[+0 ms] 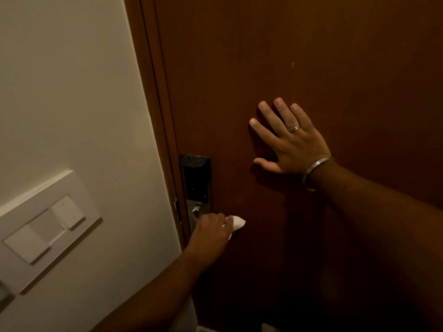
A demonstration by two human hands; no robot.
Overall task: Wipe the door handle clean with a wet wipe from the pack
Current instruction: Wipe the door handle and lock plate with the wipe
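A dark lock plate [196, 178] is fixed at the left edge of the brown wooden door [311, 56]. Just below it, a small part of the metal door handle [196, 210] shows. My left hand [212, 232] is closed over the handle with a white wet wipe [237, 223] bunched in it, and the wipe sticks out to the right of my fingers. Most of the handle is hidden under that hand. My right hand [287, 140] lies flat on the door, fingers spread, up and to the right of the lock. The pack is not in view.
A cream wall [72, 92] runs along the left, with a white switch panel [48, 226] at lower left. The brown door frame [153, 92] separates wall and door. A strip of pale floor [268, 328] shows at the bottom.
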